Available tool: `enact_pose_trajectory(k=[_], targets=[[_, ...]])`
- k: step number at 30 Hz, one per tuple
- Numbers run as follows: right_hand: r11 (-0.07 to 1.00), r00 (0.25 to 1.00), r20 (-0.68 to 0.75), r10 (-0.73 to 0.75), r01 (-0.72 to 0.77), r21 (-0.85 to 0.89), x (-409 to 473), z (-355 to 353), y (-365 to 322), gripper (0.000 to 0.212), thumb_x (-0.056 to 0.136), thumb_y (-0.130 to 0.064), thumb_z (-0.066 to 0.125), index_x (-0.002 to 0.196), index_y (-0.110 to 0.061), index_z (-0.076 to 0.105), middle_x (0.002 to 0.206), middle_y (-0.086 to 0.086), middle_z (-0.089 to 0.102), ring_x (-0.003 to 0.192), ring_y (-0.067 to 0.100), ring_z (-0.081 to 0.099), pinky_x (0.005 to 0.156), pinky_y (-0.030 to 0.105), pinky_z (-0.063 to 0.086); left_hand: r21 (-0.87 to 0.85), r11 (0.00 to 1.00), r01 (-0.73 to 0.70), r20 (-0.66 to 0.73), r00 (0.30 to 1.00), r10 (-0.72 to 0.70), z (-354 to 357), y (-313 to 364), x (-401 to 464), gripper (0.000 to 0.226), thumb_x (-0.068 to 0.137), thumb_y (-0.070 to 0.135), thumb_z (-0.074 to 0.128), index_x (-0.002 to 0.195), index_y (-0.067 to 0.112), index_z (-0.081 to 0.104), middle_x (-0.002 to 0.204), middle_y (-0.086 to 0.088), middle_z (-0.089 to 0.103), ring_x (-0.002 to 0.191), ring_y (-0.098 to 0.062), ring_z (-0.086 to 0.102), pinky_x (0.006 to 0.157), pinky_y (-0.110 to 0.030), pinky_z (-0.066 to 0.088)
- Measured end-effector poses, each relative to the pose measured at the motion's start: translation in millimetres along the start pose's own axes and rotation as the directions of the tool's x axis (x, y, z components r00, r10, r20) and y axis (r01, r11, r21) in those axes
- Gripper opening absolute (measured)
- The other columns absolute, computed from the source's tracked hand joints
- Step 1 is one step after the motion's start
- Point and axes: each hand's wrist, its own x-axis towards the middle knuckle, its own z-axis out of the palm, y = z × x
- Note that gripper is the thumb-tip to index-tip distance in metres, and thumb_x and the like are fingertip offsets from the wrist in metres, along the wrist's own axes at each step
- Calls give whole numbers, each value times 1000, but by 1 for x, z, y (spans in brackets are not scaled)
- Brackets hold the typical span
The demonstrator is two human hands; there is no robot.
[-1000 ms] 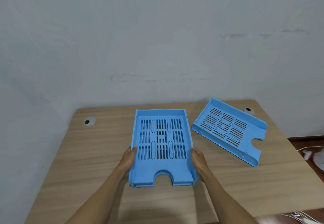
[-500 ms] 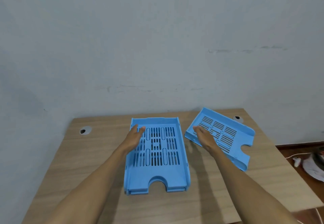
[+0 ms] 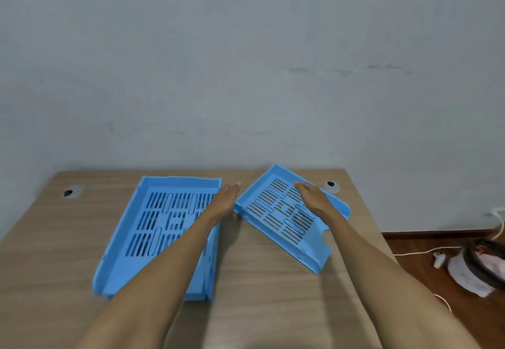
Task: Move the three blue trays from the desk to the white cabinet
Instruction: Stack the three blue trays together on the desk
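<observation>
On the desk (image 3: 68, 239), two blue units lie side by side: the stacked trays (image 3: 153, 236) at 9 o'clock and the single tray (image 3: 284, 220), turned askew, at 3 o'clock. Your left hand (image 3: 224, 201) is open at that tray's near-left edge; your right hand (image 3: 314, 198) is open above its far-right rim, gripping nothing. This bracketing probably prepares a two-sided lift. The stack looks to be two trays; your left forearm covers part of it. Whether either hand touches the rim cannot be told. The white cabinet is out of view.
</observation>
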Motion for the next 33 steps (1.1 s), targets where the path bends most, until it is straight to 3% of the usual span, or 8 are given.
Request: enact_pose_trajectory(k=[3,6,9,13,17,25,30,33], targets=[[1000,1000,12,1,-1,-12,14,-30,26,48,101,-42,42,140,-17,54,150,6,49,137,26,45,113,41,34,-46,995,83,-88,992,-87,55,-2,1,56,104,40,34,143,0,39,151,-19,41,140,-32,37,113,-39,30],[999,999,-10,31,-31,-35,31,-55,52,47,100,-41,44,136,-14,57,146,9,54,134,26,47,106,35,35,-157,986,60,-161,983,-85,102,-5,-2,43,104,28,38,136,1,48,138,-15,55,131,-31,49,101,-33,40],[996,999,-10,51,-52,-78,50,-78,76,52,101,-43,43,143,-13,51,152,8,47,141,26,41,113,35,30,-229,972,55,-239,965,-111,144,-11,-7,37,103,20,43,136,6,50,139,-12,56,132,-28,50,109,-39,40],[995,998,-41,38,-41,-89,81,-98,87,42,100,-35,45,130,-11,61,141,11,58,133,30,48,107,33,33,-256,949,185,-317,911,-264,190,-25,-12,35,100,25,48,129,6,46,131,-16,60,123,-33,55,99,-38,43],[994,999,-17,37,-38,-100,108,-106,95,51,99,-40,45,142,-13,50,151,10,48,140,27,42,113,33,29,-297,937,183,-358,888,-287,219,-34,-12,26,98,25,51,116,7,48,123,-13,64,116,-31,59,90,-31,43],[931,969,121,216,-167,-324,144,-97,136,65,98,-53,33,150,-14,37,154,14,41,138,34,39,103,39,34,-351,926,136,-410,867,-283,251,-32,-11,33,99,23,51,130,15,44,130,-7,58,117,-23,57,96,-31,44],[934,972,143,188,-131,-333,148,-89,150,51,99,-51,33,121,-12,58,125,11,59,109,30,56,82,35,40,-326,938,115,-418,873,-252,260,-28,-9,42,101,11,37,143,16,36,137,-8,52,123,-24,53,108,-43,42],[935,980,115,165,-118,-335,143,-90,149,42,100,-45,35,89,-9,54,93,11,59,82,25,54,69,36,38,-338,929,150,-442,846,-298,254,-23,-3,38,100,5,33,137,11,38,119,-11,63,99,-25,64,86,-36,52]])
